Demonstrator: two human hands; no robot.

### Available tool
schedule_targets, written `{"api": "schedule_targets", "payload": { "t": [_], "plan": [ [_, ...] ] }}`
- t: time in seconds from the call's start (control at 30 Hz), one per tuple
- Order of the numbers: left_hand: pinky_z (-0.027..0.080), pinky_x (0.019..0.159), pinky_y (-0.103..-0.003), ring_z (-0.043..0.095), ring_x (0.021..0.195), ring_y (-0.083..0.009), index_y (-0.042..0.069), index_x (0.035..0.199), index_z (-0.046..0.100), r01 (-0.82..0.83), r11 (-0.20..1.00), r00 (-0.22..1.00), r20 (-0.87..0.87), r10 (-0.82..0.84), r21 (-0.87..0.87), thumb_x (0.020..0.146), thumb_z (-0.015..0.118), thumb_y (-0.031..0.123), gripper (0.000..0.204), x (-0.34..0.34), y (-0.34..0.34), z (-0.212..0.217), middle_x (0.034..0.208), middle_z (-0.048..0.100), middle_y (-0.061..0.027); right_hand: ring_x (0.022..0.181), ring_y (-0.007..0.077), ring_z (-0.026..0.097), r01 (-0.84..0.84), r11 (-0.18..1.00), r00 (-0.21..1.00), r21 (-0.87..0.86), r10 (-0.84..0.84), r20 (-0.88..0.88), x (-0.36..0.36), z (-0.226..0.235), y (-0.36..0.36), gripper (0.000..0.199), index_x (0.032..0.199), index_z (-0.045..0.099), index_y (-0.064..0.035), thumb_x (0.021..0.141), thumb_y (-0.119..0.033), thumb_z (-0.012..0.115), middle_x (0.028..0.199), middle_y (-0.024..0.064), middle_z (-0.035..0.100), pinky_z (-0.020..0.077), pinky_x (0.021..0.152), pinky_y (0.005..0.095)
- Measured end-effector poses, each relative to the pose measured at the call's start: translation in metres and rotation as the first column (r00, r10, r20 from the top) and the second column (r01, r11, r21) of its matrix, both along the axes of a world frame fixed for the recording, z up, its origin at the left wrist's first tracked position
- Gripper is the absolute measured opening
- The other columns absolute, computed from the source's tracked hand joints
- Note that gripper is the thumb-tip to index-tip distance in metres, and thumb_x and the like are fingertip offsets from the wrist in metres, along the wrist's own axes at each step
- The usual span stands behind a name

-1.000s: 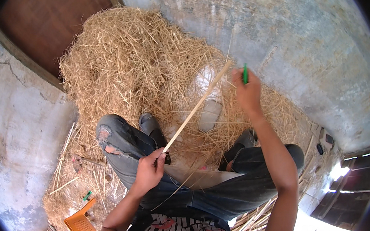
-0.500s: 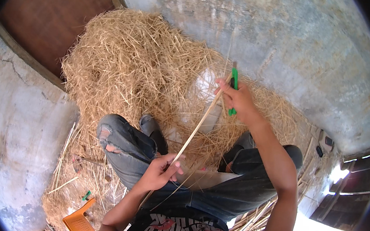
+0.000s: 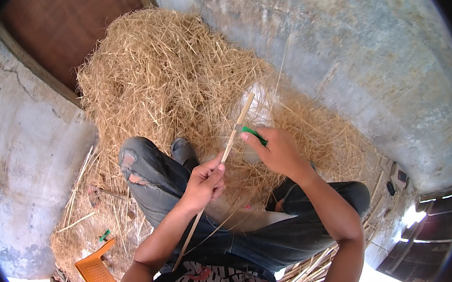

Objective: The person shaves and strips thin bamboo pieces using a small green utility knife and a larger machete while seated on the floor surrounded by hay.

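Observation:
A long, pale wooden strip, like split bamboo, slants up and away from my lap. My left hand grips it around the middle, above my left thigh. Its lower end runs back past my wrist to my shirt. In my right hand is a green-handled knife, fingers wrapped round the handle. The knife's short grey blade lies against the strip, a little below its far tip. A thin shaving or fibre hangs near my lap.
A big heap of straw-like shavings rises ahead against the wall. At lower left lie an orange plastic piece and a small green object. More strips are bundled by my right hip.
My left hand has slid farther up the strip. My right hand has come nearer and left, no longer pinching the strip's far end; the knife has turned so its blade meets the strip.

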State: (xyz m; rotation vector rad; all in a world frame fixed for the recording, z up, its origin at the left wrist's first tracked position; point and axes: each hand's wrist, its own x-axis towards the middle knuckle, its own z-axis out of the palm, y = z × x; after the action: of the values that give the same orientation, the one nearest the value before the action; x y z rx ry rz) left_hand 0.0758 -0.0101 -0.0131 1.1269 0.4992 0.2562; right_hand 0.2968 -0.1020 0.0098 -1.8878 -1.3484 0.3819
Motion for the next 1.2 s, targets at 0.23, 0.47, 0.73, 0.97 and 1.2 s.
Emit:
{"api": "schedule_targets", "payload": {
  "t": [0.23, 0.47, 0.73, 0.97, 1.2],
  "plan": [
    [0.027, 0.042, -0.025, 0.033, 0.045, -0.0064, 0.013, 0.157, 0.04, -0.036, 0.996, 0.994, -0.096, 0.043, 0.083, 0.11, 0.05, 0.023, 0.049, -0.009, -0.005, 0.0, 0.059, 0.035, 0.0045, 0.054, 0.0412, 0.057, -0.056, 0.998, 0.978, -0.035, 0.062, 0.2, 0.003, -0.009, 0.008, 0.057, 0.073, 0.066, -0.0013, 0.1, -0.051, 0.059, 0.059, 0.0217, 0.057, 0.0446, 0.054, 0.0488],
    [0.028, 0.04, -0.025, 0.033, 0.044, -0.0068, 0.01, 0.158, 0.039, -0.031, 0.999, 0.992, -0.122, 0.035, 0.038, 0.11, 0.05, 0.02, 0.05, -0.019, -0.01, -0.007, 0.059, 0.037, 0.0034, 0.061, 0.0413, 0.058, 0.116, 0.99, 0.967, -0.081, -0.094, 0.235, 0.036, -0.021, 0.016, 0.05, 0.084, 0.068, -0.0026, 0.1, -0.049, 0.06, 0.066, 0.0214, 0.059, 0.0444, 0.058, 0.0476],
    [0.027, 0.041, -0.025, 0.03, 0.044, -0.0062, 0.014, 0.158, 0.039, -0.011, 1.0, 0.997, -0.074, 0.01, -0.021, 0.11, 0.05, 0.019, 0.05, -0.017, -0.003, 0.0, 0.06, 0.033, 0.0047, 0.056, 0.0359, 0.061, 0.196, 0.975, 0.92, 0.104, -0.22, 0.325, 0.037, -0.027, 0.03, 0.054, 0.085, 0.07, -0.0026, 0.101, -0.052, 0.057, 0.058, 0.018, 0.059, 0.0464, 0.056, 0.046],
    [0.024, 0.04, -0.023, 0.027, 0.046, -0.0051, 0.016, 0.154, 0.047, -0.073, 0.963, 0.991, -0.126, 0.042, -0.258, 0.109, 0.051, 0.02, 0.046, -0.058, -0.02, -0.002, 0.067, 0.032, 0.0055, 0.058, 0.0147, 0.046, 0.664, 0.74, 0.736, 0.108, -0.621, -0.27, 0.177, -0.008, -0.006, 0.052, 0.074, 0.057, -0.0004, 0.104, -0.043, 0.056, 0.061, 0.0033, 0.052, 0.0374, 0.057, 0.0383],
    [0.021, 0.039, -0.022, 0.028, 0.045, -0.0053, 0.013, 0.149, 0.052, -0.144, 0.935, 0.989, -0.082, 0.124, -0.325, 0.109, 0.05, 0.021, 0.041, -0.033, 0.001, 0.009, 0.068, 0.034, 0.0042, 0.056, 0.0277, 0.057, 0.068, 0.997, 0.997, 0.044, -0.067, -0.034, 0.001, -0.006, 0.007, 0.046, 0.084, 0.067, -0.003, 0.099, -0.047, 0.063, 0.063, 0.0151, 0.059, 0.0434, 0.055, 0.04]
  ]
}}
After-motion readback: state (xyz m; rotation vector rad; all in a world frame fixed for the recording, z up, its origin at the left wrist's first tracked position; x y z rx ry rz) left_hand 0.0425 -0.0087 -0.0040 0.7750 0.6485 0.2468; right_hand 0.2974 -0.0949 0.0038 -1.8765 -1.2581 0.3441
